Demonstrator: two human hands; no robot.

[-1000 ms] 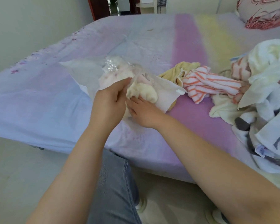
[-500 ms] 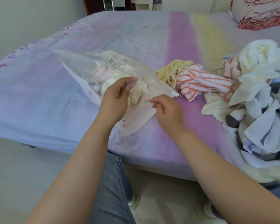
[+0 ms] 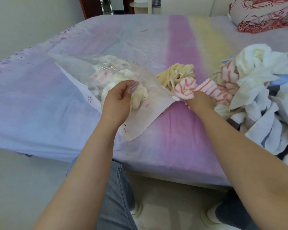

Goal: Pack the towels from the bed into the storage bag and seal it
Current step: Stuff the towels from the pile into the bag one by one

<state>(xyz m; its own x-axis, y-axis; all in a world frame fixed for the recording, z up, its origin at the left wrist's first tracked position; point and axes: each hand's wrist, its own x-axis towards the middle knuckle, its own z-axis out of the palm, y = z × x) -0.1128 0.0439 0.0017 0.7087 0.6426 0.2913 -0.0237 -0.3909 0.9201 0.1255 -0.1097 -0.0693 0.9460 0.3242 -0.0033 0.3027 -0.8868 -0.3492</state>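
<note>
Clear plastic, printed with small cartoon figures, is forming the storage bag [image 3: 150, 103] that is lying on the near side of the bed, and the left hand [image 3: 118, 103] is pinching its upper film, seemingly to keep the mouth open over the pale towels already inside. Beside that mouth, the right hand [image 3: 200, 102] is gripping a bunched pink-and-white striped towel [image 3: 186, 89], probably next to go in. Lilac sheeting with pink and yellow bands is covering the bed [image 3: 176, 130], which is carrying a heap of white and grey towels [image 3: 263, 90] at the right and a red-patterned pillow [image 3: 264, 14] beyond.
</note>
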